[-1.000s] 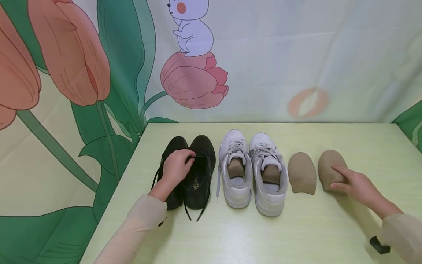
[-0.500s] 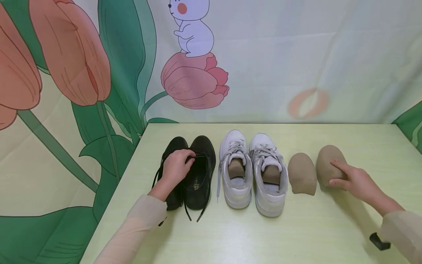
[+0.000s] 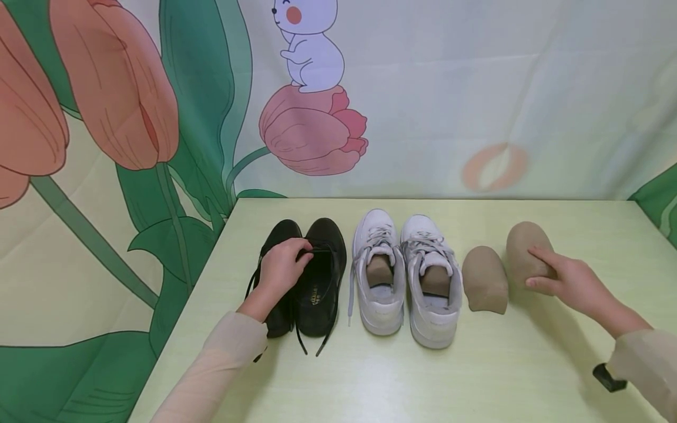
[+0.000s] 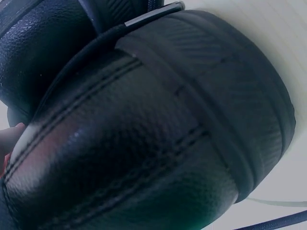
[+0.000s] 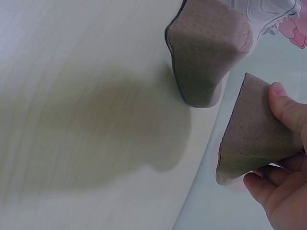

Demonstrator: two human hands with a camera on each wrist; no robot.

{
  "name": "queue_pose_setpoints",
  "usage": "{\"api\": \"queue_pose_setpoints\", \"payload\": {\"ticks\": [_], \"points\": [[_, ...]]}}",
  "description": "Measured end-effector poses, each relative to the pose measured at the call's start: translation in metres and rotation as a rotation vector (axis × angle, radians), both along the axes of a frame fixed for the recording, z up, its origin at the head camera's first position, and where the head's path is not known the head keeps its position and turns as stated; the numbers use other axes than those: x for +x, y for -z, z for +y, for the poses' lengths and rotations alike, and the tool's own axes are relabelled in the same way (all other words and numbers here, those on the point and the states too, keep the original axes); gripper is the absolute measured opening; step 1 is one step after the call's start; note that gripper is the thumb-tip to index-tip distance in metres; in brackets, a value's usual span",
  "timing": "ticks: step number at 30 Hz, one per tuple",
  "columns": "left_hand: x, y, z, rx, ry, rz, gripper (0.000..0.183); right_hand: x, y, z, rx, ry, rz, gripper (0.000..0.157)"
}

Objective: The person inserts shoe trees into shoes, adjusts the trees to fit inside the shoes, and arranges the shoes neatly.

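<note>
My right hand (image 3: 573, 282) pinches a brown moulded-cardboard shoe insert (image 3: 526, 247) between thumb and fingers. It is lifted over the table, its shadow falling apart from it. A matching insert (image 3: 483, 279) lies on the table just left of it; both inserts (image 5: 208, 43) show in the right wrist view. At the far left my left hand (image 3: 280, 270) reaches over a pair of black lace-up shoes, fingers curled at the tongue of the right black shoe (image 3: 319, 282). The hand covers much of the left black shoe (image 3: 282, 229). A black heel (image 4: 120, 143) fills the left wrist view.
Two white sneakers (image 3: 381, 317) with grey laces stand in the middle, each with a brown insert (image 3: 436, 279) inside. The pale table (image 3: 402, 388) ends at a printed tulip curtain (image 3: 423, 117). Loose black laces (image 3: 301, 343) trail behind the right black shoe.
My right hand has raised the shoe insert off the table and moved it slightly away from me and to the left. The left hand stays at the black shoe.
</note>
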State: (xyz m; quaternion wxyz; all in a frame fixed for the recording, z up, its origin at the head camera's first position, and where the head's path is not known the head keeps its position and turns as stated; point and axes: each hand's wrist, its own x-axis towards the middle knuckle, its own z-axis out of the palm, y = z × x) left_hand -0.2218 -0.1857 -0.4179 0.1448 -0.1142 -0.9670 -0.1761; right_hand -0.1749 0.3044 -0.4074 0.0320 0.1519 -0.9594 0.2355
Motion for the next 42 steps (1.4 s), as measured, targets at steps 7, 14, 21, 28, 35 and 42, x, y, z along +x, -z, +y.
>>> {"api": "queue_pose_setpoints", "payload": {"ticks": [7, 14, 21, 28, 35, 42], "points": [[0.000, 0.001, -0.001, -0.003, -0.006, -0.008, 0.013, -0.001, -0.008, -0.005, -0.011, -0.019, 0.007, 0.065], [0.001, 0.000, -0.002, -0.001, -0.001, -0.010, 0.014, -0.003, -0.016, -0.011, -0.006, -0.035, 0.057, 0.063], [0.002, -0.001, -0.004, -0.004, 0.027, -0.019, 0.013, -0.004, -0.025, -0.018, -0.003, -0.049, 0.058, 0.064], [0.001, -0.003, -0.006, -0.021, 0.046, -0.023, 0.013, -0.003, -0.035, -0.030, 0.001, -0.069, 0.058, 0.065], [0.000, -0.003, -0.007, -0.024, 0.052, 0.008, 0.011, -0.002, -0.045, -0.040, 0.012, -0.102, 0.095, 0.064], [-0.002, -0.004, -0.007, -0.034, 0.051, 0.015, 0.010, 0.002, -0.058, -0.055, 0.034, -0.153, 0.127, 0.063]]}}
